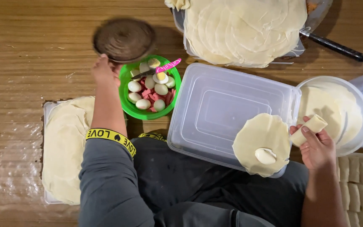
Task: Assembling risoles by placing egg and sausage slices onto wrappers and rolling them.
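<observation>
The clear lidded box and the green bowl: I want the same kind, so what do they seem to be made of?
The clear box looks like thin, glossy plastic: it is see-through, with moulded ridges in its lid. The green bowl also seems plastic, going by its bright even colour and smooth shiny rim. The round dish in the left hand is blurred; its dark matt look could be metal or wood.

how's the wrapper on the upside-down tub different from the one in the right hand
The wrapper on the tub lies flat, open and round; the wrapper in the right hand is rolled into a small closed bar. The flat one rests on the clear tub with a pale egg piece on it, showing; the rolled one is pinched by the right hand, with its filling hidden. Both are the same pale cream dough.
</observation>
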